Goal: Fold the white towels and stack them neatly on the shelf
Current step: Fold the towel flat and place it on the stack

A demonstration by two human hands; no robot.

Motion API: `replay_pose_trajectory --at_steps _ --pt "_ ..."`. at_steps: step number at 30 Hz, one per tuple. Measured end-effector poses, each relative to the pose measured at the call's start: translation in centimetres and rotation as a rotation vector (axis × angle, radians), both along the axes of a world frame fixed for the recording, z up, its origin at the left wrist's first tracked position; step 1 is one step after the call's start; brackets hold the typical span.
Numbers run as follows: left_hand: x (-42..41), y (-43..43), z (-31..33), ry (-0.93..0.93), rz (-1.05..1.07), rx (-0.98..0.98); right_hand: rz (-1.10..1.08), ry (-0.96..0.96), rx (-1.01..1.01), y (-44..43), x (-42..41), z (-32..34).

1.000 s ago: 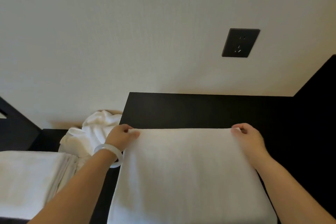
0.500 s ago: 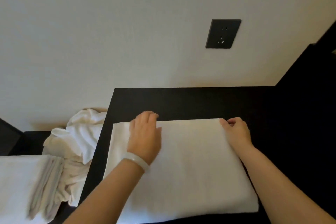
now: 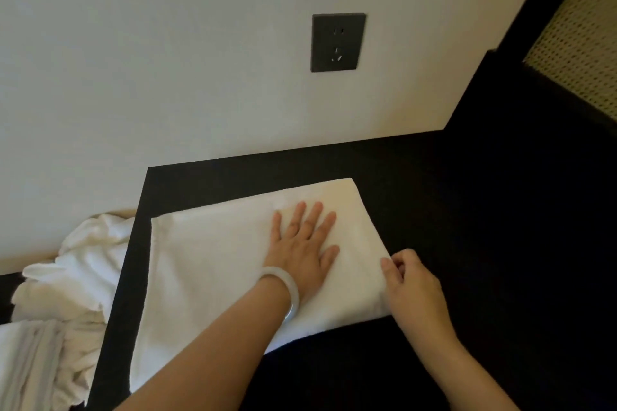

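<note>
The job was partly done. One white towel (image 3: 213,264) lay on the black bench (image 3: 467,243), folded over into a thick, neat oblong. It looked like it needed one more fold to get small.

The left hand (image 3: 302,243) lay flat on top of the towel with its fingers straight and spread. It pressed the cloth down and held nothing. The towel was right under that hand. It ran a long way out to the left of the hand and a little way past the fingertips.

The right hand (image 3: 410,284) was just to the right of the left hand, at the towel's right edge. Its fingers were curled, and it seemed to pinch that edge between thumb and fingers.

More work was left. Well off to the left of the left hand, past the bench's edge and lower down, was a heap of loose towels (image 3: 80,264). They were all crumpled and not folded. Closer to the person than that heap lay a folded pile (image 3: 23,364), flat, with its layered edges showing, so some towels seemed finished.

I could not tell which part was the shelf, so I could not say if that pile was in its last place. The towel under the hands had to be finished and put on a pile. After that, the heap had to be folded too.
</note>
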State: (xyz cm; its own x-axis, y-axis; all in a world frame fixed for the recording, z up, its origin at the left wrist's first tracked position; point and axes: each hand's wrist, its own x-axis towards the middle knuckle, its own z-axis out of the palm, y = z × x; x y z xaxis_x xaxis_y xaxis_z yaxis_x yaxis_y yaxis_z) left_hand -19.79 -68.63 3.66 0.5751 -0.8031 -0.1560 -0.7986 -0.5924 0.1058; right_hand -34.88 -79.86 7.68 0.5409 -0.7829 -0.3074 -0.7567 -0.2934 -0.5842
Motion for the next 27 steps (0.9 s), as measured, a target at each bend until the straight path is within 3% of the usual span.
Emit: replay_pose_trajectory --at_steps 4,10,13,15,18,22,27 --pt "1.0 -0.7 0.1 -0.015 -0.012 0.003 -0.029 -0.028 -0.029 -0.3 1.5 -1.1" --pt "1.3 -0.2 -0.1 -0.015 -0.069 -0.018 0.085 0.264 -0.102 -2.3 1.0 -1.3" --pt "1.3 -0.3 -0.3 -0.027 -0.073 -0.027 0.148 0.31 -0.198 -1.4 0.4 -1.1" --pt "1.3 -0.4 -0.3 -0.026 -0.074 -0.023 0.163 0.302 -0.372 -0.7 0.8 0.0" --pt "1.1 -0.6 -0.4 -0.022 -0.072 -0.015 0.274 0.109 -0.625 0.1 2.4 0.1" --pt "1.0 -0.4 0.5 0.029 -0.02 -0.037 0.606 0.097 -0.53 1.6 4.4 -2.5" --pt "-4.5 1.3 1.1 0.06 0.07 -0.055 0.641 0.12 -0.548 0.7 4.2 -4.1"
